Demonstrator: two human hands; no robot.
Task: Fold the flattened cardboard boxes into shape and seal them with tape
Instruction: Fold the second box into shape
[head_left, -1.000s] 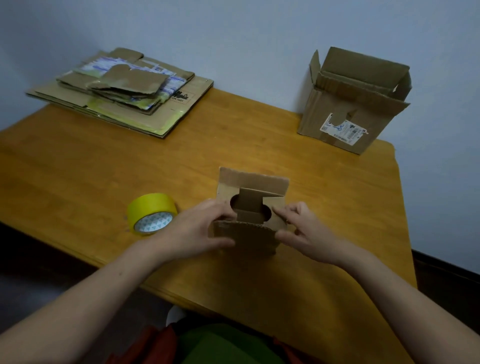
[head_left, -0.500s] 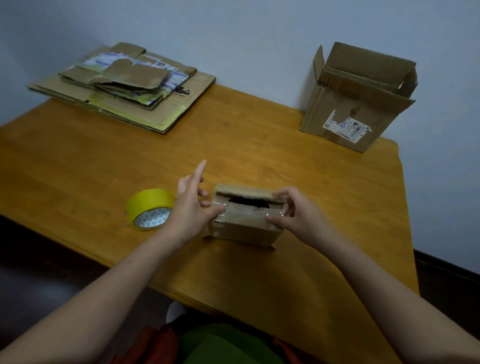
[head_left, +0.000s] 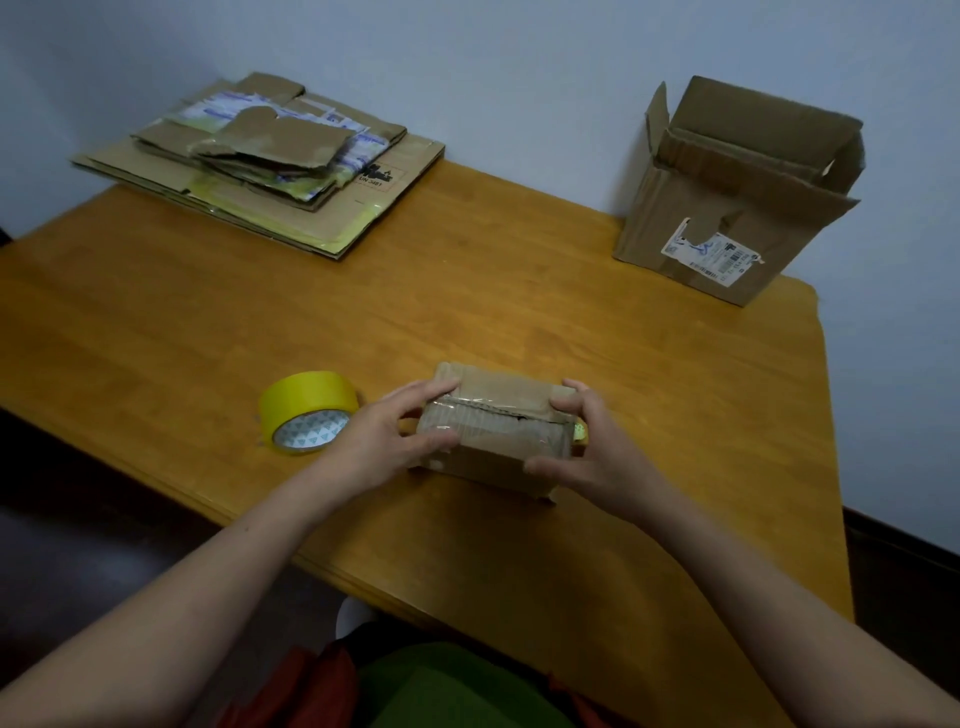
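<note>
One tabletop (head_left: 519, 291) carries everything; I fix places off the small box (head_left: 493, 415). Flat cardboard stack (head_left: 270, 156): far back-left of it. Open carton (head_left: 701, 223): far back-right. Small box itself: close to me, long axis left to right, top flaps folded down, seam unsealed by my reading. Tape roll (head_left: 306, 395): just left of the box. Left hand (head_left: 379, 441) grips the box's left end, right hand (head_left: 597, 447) its right end. Left hand sits nearer the roll, so it's my pick for the reach.
</note>
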